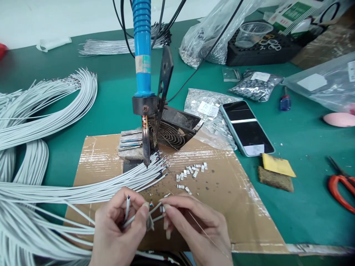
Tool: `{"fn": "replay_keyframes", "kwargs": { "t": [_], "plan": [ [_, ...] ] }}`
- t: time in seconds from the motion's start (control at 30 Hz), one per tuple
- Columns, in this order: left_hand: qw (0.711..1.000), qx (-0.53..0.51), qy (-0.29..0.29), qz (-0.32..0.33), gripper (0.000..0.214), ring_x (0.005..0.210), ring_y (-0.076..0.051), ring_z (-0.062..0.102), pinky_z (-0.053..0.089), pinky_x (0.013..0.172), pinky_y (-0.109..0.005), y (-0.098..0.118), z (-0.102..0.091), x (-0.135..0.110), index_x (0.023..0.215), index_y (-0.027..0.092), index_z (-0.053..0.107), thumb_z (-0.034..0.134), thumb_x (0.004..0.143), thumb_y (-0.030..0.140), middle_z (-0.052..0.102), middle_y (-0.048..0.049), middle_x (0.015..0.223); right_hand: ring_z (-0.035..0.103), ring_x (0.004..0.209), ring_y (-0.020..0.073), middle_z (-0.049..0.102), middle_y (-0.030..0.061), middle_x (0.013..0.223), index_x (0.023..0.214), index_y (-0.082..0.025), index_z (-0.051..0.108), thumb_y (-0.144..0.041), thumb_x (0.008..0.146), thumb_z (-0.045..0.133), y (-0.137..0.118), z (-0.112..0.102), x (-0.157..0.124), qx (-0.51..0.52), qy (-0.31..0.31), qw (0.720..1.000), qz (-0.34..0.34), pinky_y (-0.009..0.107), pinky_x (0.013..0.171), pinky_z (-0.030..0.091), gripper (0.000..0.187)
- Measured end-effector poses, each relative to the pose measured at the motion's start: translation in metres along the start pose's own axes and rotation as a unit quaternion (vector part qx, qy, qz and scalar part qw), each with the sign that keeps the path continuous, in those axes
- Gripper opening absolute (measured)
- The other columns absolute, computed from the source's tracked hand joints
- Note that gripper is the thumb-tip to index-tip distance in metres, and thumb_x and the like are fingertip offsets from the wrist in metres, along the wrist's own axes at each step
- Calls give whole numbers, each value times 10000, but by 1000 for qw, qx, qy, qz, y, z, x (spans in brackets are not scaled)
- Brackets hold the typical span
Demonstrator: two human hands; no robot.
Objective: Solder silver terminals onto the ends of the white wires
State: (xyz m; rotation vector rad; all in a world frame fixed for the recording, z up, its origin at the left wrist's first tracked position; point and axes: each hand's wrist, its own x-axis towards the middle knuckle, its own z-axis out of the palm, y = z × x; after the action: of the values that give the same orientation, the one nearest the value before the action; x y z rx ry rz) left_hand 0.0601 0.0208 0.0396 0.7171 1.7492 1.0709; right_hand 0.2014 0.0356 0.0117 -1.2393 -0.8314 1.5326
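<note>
My left hand (119,231) is closed around a few thin white cables (128,210) near the bottom centre, their stripped coloured ends pointing up and right. My right hand (194,225) pinches a small part at a cable end (162,207) just right of the left thumb, and a thin wire (202,231) runs across its fingers. Both hands hover over a cardboard sheet (227,192). A fan of white cables (116,183) lies ahead of them, their ends under the tip of an upright blue soldering iron (142,48). Several small white connectors (191,171) are scattered to the right.
Big bundles of white cable (41,111) fill the left of the green table. A small fan (172,129) sits behind the iron. A phone (245,127), plastic bags of parts (256,85), a yellow sponge (277,164) and orange scissors (342,186) lie to the right.
</note>
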Motion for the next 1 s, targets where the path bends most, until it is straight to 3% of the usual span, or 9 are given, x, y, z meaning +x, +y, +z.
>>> {"fn": "replay_keyframes", "kwargs": {
  "t": [0.17,0.4,0.6,1.0],
  "plan": [
    [999,-6,13,48,106,588,-112,565,424,532,-183,-2,2,-1,648,209,719,812,699,208,730,-16,759,601,510,114,682,-1,646,755,-256,855,-301,816,854,1,2,2,4,14,1000,4,197,519,540,76],
    [997,9,13,70,98,562,-104,541,390,475,-170,-4,3,-3,643,224,724,790,700,178,733,-6,751,532,531,119,690,15,712,807,-259,875,-243,883,789,-1,-1,6,-76,-30,993,-87,225,529,484,116],
    [997,3,1,79,110,682,-171,664,448,513,-192,-3,2,-1,634,216,722,785,698,153,743,-37,762,549,546,125,702,5,714,806,-283,874,-183,872,778,-3,-1,6,-88,-35,991,-99,224,565,504,154],
    [996,7,25,84,111,696,-162,666,448,524,-178,-3,4,-1,620,229,724,783,689,165,743,-26,750,578,552,117,708,-5,730,802,-287,851,-141,870,770,-2,1,5,-105,-16,983,-147,189,553,518,180]
  ]
}}
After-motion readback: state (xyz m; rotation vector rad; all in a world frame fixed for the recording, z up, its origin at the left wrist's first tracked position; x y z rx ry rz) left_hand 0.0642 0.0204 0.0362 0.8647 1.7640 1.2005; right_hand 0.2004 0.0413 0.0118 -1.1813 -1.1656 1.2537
